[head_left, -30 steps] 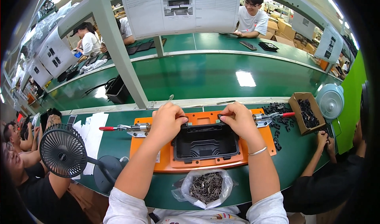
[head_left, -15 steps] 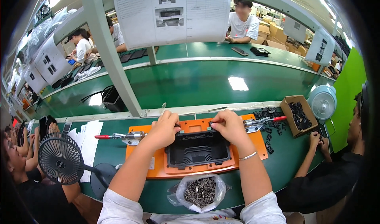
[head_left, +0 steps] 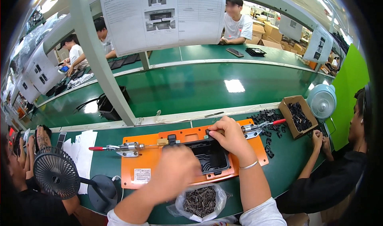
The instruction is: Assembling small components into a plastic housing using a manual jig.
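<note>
An orange fixture (head_left: pixel 131 154) lies on the green bench and holds an open black plastic case (head_left: pixel 218 159). My right hand (head_left: pixel 230 135) is at the case's far right edge, thumb and fingers closed on a small black plastic clip (head_left: pixel 208 133), partly hidden by them. A similar black clip (head_left: pixel 172 139) stands at the far left edge, untouched. My left hand (head_left: pixel 175 171) hangs over the near left of the case, smeared by motion and covering that corner. Close to me, just past that hand, a clear plastic bag (head_left: pixel 218 207) holds many thin metal pins (head_left: pixel 198 200).
Red-handled toggle clamps (head_left: pixel 127 147) (head_left: pixel 255 129) flank the fixture. At right are loose black clips (head_left: pixel 268 140), a cardboard box (head_left: pixel 309 129) of them and a light-blue fan (head_left: pixel 321 102). At left stand a dark fan (head_left: pixel 56 174) and papers (head_left: pixel 81 156). Co-workers sit on both sides.
My left hand has left the far left clip and come back toward me, toward the pin bag. The right hand stays at the far right clip. The view has shifted slightly.
</note>
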The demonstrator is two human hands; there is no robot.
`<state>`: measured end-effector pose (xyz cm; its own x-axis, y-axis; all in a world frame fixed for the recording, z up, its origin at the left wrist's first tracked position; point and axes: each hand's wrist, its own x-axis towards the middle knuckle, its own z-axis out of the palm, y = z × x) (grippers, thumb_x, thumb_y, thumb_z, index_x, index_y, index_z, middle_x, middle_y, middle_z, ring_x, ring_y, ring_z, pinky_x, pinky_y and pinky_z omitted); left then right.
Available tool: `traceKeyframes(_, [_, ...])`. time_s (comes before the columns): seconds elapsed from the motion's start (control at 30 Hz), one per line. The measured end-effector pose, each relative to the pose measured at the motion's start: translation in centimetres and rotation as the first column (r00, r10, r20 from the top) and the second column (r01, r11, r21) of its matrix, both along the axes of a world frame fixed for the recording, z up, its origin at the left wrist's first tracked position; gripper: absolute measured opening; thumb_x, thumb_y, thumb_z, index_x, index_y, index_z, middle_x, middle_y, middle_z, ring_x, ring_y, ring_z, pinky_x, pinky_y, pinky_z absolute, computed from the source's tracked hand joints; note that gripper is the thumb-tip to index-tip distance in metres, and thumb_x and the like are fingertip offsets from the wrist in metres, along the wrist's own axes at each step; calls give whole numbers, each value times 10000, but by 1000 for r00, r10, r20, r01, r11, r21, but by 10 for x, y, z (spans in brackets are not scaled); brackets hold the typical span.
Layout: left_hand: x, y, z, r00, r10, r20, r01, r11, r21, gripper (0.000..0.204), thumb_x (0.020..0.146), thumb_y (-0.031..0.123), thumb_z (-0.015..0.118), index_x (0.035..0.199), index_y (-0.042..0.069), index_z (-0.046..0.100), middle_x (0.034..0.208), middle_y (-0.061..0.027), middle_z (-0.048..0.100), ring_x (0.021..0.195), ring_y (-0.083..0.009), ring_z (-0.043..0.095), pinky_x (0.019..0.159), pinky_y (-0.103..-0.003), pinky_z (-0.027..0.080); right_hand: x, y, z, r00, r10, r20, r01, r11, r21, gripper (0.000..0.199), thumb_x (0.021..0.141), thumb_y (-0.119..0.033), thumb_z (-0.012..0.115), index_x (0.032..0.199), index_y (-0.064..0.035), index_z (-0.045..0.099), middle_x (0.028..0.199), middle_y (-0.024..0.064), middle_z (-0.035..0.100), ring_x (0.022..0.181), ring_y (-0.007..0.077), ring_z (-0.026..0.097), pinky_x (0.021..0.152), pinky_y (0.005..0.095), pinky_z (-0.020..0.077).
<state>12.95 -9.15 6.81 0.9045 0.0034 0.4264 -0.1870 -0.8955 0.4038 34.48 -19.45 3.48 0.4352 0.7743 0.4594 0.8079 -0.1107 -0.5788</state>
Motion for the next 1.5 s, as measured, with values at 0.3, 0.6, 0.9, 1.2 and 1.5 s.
traceKeyframes(0.3, [-28,-82,-30,865,-205,-458,369,879,303,93,717,120,592,752,41,628,744,-70,567,721,-197,600,601,-294,449,-6,5,3,1000,15,17,-16,1000,4,111,751,-76,722,843,-30,680,775,102,551,779,289,544,693,373,452])
traceKeyframes(0.6, [-26,-75,-34,875,-217,-433,353,898,263,92,719,119,585,712,43,637,764,-73,591,726,-208,609,609,-303,458,-5,1,3,998,51,-32,-52,999,-12,129,776,-37,702,883,22,664,832,105,535,763,228,576,670,310,486])
traceKeyframes(0.9, [-26,-70,-34,854,-272,-444,407,881,243,108,743,112,586,808,32,618,835,-92,598,790,-221,619,650,-307,481,-7,0,9,999,46,13,-46,998,-38,171,773,-83,713,894,22,651,814,98,515,719,208,561,666,300,468])
traceKeyframes(1.2, [-25,-64,-20,861,-278,-426,391,897,205,130,776,104,577,869,13,581,843,-116,610,809,-224,628,693,-335,492,-15,-9,31,998,17,63,-25,991,131,224,730,-104,754,886,3,634,846,126,581,796,279,589,680,342,470])
traceKeyframes(1.5, [-33,-39,2,954,-297,-29,290,946,-144,202,767,34,551,959,-5,506,964,-172,536,899,-334,567,778,-402,465,-71,-40,75,737,644,-204,-662,749,-26,161,751,-128,761,825,-11,679,761,91,655,683,214,626,602,292,492])
